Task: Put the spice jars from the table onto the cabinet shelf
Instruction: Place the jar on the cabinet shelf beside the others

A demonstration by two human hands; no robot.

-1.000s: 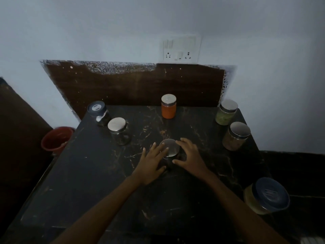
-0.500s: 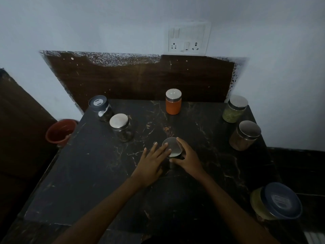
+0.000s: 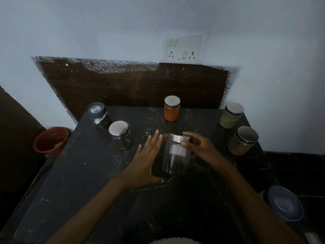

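Note:
A clear glass jar with a steel lid [image 3: 176, 154] is lifted off the dark marble table [image 3: 88, 173] and tilted toward me. My right hand [image 3: 198, 147] grips it at the lid and right side. My left hand [image 3: 149, 159] lies flat against its left side with the fingers stretched out. Other spice jars stand on the table: an orange one [image 3: 172, 110] at the back middle, a dark steel-lidded one [image 3: 121, 135], a grey-lidded one [image 3: 98, 117], a green one [image 3: 231, 115] and a brown one [image 3: 243, 140]. No cabinet shelf is in view.
A blue-lidded container [image 3: 284, 203] sits at the table's right edge. A red bucket [image 3: 51, 141] stands on the floor to the left. A brown board [image 3: 131, 87] leans on the wall behind the table, under a switch panel [image 3: 184, 47].
The clear jar stood on the table between both hands; now my right hand has raised and tilted it toward me. My left hand has flattened against its side.

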